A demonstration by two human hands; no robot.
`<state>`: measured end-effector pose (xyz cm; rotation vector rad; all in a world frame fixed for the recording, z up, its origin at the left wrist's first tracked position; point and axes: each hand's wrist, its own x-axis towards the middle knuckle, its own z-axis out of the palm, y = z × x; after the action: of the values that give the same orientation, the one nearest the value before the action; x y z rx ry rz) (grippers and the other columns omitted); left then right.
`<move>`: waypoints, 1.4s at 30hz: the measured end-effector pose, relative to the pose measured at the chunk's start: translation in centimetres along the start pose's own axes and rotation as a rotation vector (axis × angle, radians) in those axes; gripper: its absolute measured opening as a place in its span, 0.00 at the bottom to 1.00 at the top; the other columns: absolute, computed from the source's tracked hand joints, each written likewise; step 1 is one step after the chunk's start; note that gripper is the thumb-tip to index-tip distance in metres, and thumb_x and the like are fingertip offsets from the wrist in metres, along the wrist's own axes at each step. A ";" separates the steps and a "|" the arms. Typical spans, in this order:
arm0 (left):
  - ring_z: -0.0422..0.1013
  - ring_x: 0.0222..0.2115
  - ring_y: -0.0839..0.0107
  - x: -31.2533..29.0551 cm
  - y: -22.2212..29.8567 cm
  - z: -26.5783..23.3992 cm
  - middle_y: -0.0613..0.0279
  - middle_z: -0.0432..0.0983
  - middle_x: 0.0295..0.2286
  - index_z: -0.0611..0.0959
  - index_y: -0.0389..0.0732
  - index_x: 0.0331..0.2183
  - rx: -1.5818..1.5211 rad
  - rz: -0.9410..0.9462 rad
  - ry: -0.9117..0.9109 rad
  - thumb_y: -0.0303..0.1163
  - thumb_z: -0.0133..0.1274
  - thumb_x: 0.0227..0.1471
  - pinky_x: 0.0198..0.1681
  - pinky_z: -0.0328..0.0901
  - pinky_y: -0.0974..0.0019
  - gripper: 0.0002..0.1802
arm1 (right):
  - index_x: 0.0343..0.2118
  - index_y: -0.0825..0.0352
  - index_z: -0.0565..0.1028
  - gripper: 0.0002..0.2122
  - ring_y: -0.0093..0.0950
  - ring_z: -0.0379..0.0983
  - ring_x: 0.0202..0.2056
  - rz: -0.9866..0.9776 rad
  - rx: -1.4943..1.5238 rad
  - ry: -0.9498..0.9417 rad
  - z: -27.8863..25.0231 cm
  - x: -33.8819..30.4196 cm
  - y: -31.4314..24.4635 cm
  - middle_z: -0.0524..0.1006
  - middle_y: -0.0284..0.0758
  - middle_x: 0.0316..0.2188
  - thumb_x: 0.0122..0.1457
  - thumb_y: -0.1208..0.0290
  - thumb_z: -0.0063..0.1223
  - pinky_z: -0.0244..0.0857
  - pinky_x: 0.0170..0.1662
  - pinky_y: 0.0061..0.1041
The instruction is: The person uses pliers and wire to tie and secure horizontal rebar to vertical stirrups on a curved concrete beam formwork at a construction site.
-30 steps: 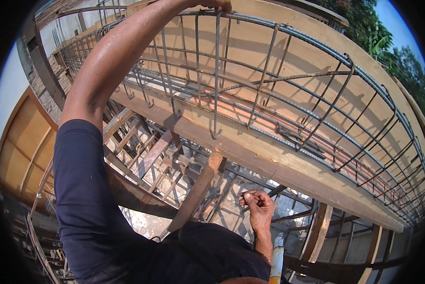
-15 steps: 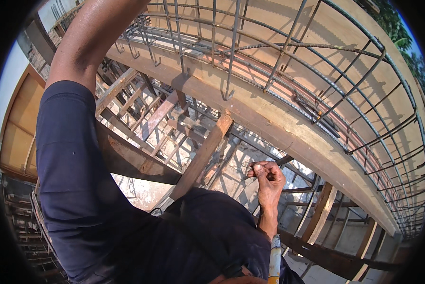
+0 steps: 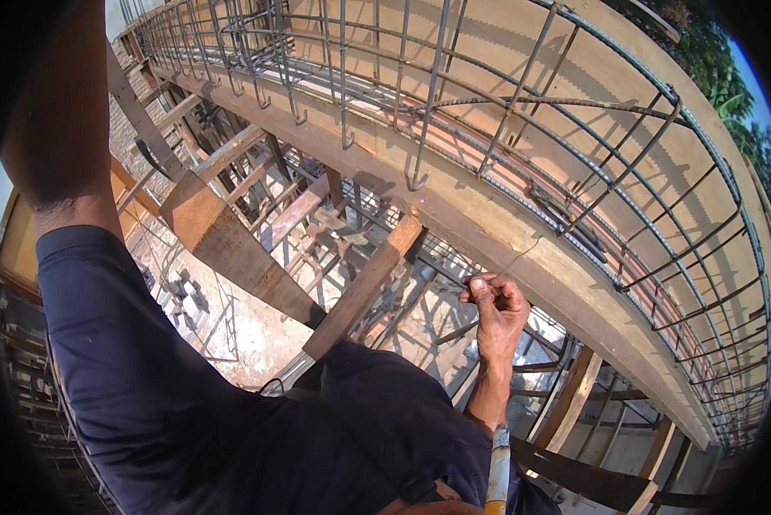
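My right hand (image 3: 498,307) is raised near the inner edge of a long wooden formwork beam (image 3: 377,176). Thumb and fingertips are pinched together; whatever they may hold is too small to make out. Below the wrist is a white and yellow tube-shaped thing (image 3: 498,468). My left arm (image 3: 72,146) reaches up past the top left edge, so its hand is out of sight. Beyond the beam stands a cage of steel reinforcing bars (image 3: 591,154), with hooked bar ends (image 3: 417,180) hanging over the timber.
A plywood panel (image 3: 651,73) backs the steel cage. A timber crosspiece (image 3: 364,283) meets the beam, and a wide plank (image 3: 231,245) slants in from the left. Beneath them, wooden props and slats stand over a lower floor (image 3: 257,343) with rubble. More timbers (image 3: 574,399) lie at right.
My left arm has swung further left and up, uncovering the plank and the floor below. The right hand sits slightly higher and farther right, still pinched. The whole view has shifted a little.
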<state>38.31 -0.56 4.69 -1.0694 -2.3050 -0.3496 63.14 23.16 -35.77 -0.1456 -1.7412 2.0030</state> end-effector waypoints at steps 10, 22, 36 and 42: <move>0.71 0.20 0.75 -24.5 10.7 -6.2 0.56 0.79 0.25 0.85 0.32 0.35 -0.473 0.068 0.211 0.43 0.62 0.55 0.21 0.62 0.74 0.20 | 0.32 0.71 0.78 0.02 0.20 0.76 0.30 -0.104 0.017 -0.232 1.3 1.5 -3.9 0.80 0.34 0.32 0.59 0.81 0.61 0.72 0.34 0.20; 0.76 0.39 0.72 -28.4 20.1 20.3 0.57 0.81 0.39 0.83 0.34 0.47 -1.162 -0.512 0.124 0.27 0.59 0.57 0.44 0.70 0.69 0.16 | 0.36 0.69 0.79 0.08 0.37 0.80 0.29 -0.350 -0.418 -0.407 4.1 -0.2 -4.8 0.80 0.43 0.29 0.52 0.80 0.63 0.72 0.33 0.28; 0.71 0.28 0.81 -21.9 16.7 23.6 0.66 0.77 0.26 0.85 0.33 0.41 -1.431 -0.621 0.148 0.34 0.55 0.62 0.31 0.66 0.76 0.14 | 0.42 0.69 0.82 0.09 0.21 0.79 0.33 -0.324 -0.272 -0.090 3.8 6.6 -10.4 0.83 0.37 0.31 0.58 0.74 0.63 0.73 0.37 0.22; 0.70 0.28 0.81 -22.0 16.3 25.1 0.65 0.78 0.28 0.84 0.32 0.45 -1.542 -0.526 0.134 0.31 0.56 0.61 0.31 0.66 0.75 0.14 | 0.36 0.71 0.83 0.05 0.18 0.76 0.28 -0.363 -0.173 -0.303 4.8 9.7 -10.7 0.83 0.35 0.29 0.58 0.77 0.62 0.72 0.30 0.19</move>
<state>52.48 7.85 -28.62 -0.8456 -1.8825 -2.5245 55.79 23.66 -22.41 0.4106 -1.9573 1.6745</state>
